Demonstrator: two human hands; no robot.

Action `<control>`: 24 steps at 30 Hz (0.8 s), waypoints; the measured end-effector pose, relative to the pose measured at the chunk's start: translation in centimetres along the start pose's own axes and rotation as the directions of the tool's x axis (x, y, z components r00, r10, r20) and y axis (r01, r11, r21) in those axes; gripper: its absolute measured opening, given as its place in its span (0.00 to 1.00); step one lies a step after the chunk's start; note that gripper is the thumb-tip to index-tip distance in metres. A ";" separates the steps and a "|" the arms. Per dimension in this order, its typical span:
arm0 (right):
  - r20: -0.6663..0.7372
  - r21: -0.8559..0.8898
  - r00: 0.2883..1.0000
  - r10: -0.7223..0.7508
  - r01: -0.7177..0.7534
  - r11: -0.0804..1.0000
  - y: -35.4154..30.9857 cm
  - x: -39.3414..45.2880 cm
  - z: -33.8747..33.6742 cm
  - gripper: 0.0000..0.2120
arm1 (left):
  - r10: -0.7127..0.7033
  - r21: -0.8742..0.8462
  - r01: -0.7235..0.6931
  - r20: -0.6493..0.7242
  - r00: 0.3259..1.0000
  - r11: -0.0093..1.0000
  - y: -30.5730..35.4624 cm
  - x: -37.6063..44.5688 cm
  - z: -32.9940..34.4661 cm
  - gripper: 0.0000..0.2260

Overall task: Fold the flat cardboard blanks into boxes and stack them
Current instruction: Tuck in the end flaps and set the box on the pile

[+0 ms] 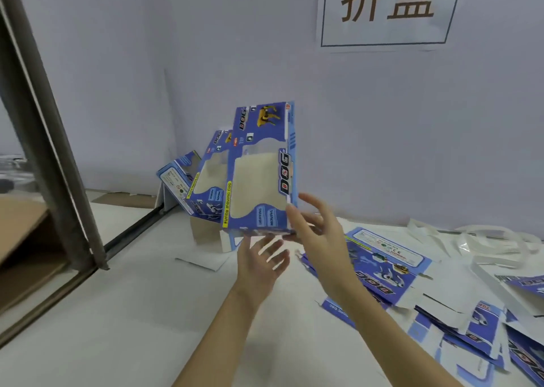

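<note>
A folded blue "DOG" box (260, 168) with a clear window stands tilted at the middle of the table, leaning on a second folded box (210, 177); a third one (176, 174) lies behind, near the wall. My left hand (259, 264) is below the front box with fingers spread, fingertips at its bottom edge. My right hand (315, 227) has straight fingers at the box's lower right corner; whether it touches the box is unclear. Flat blue blanks (385, 266) lie spread on the right of the table.
The white table (147, 307) ends at a metal frame post (44, 127) on the left, with brown cardboard beyond it. White straps and plastic scraps (482, 242) lie at the back right. A paper sign (388, 9) hangs on the wall behind.
</note>
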State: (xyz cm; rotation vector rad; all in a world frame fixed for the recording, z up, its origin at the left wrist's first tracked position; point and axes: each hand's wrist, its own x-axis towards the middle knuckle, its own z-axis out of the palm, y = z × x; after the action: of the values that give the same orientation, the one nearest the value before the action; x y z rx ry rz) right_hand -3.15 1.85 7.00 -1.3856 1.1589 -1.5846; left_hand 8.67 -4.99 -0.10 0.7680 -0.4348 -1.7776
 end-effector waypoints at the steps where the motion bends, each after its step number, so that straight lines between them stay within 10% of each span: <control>1: 0.036 0.034 0.999 0.013 -0.014 0.999 -0.5 1.1 1.8 0.34 | -0.041 -0.043 0.041 -0.007 0.999 0.998 0.0 0.2 -0.1 0.25; 5: 0.185 0.017 0.981 0.066 -0.070 0.997 -1.0 4.1 6.5 0.29 | -0.043 -0.066 0.039 -0.068 0.997 0.997 0.2 0.8 -0.5 0.23; 10: 0.133 -0.426 0.989 -0.061 0.112 0.898 2.0 4.9 4.5 0.21 | -0.042 -0.093 0.033 -0.103 0.994 0.995 0.6 1.2 -0.5 0.21; 17: -0.164 -0.982 0.919 0.359 -0.186 0.029 8.6 3.9 -6.1 0.49 | -0.135 -0.080 0.123 -0.168 0.976 0.989 0.2 1.2 -0.2 0.18; 24: -0.025 -0.982 0.979 0.202 0.015 -0.191 9.4 2.8 -7.2 0.31 | -0.148 -0.029 0.145 -0.158 0.976 0.989 -0.4 0.9 0.2 0.16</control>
State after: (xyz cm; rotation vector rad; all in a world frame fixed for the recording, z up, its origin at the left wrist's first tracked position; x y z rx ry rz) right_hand -11.09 -2.65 -1.01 -2.1178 2.6031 0.0723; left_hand 8.07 -5.69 -0.48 0.9433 -0.2611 -1.8363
